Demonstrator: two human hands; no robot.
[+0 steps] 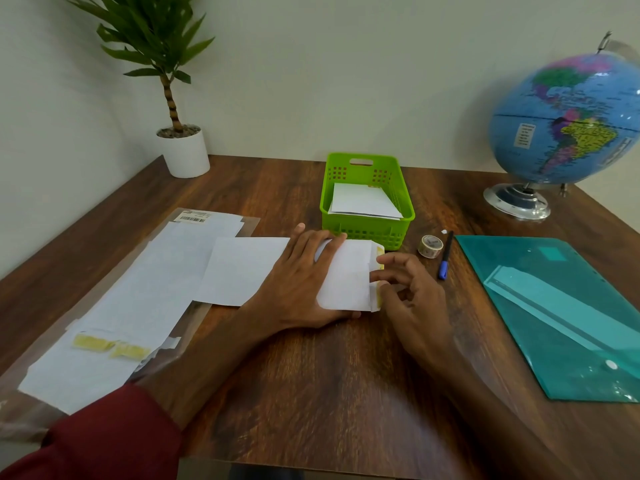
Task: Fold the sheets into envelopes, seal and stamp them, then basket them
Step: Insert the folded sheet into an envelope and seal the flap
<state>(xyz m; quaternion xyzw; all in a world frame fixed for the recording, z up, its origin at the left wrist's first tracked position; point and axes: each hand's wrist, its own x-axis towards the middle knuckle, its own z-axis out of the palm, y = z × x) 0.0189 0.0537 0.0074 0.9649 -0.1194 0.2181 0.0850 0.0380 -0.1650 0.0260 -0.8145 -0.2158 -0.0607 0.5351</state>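
Observation:
A white envelope (348, 277) lies on the wooden desk in front of the green basket (405, 216). My left hand (304, 275) lies flat on its left part with straight fingers. My right hand (410, 289) pinches the yellow strip (380, 252) at the flap on the envelope's right edge. A second white sheet (242, 268) lies just left of it. The basket holds white envelopes (362, 200). A roll of patterned tape (430, 246) and a blue pen (446, 255) sit to the right.
A clear plastic sleeve with white sheets (145, 292) and peeled yellow strips (110, 346) covers the left of the desk. A teal folder (561, 313) lies at the right. A globe (568, 123) and a potted plant (183, 150) stand at the back.

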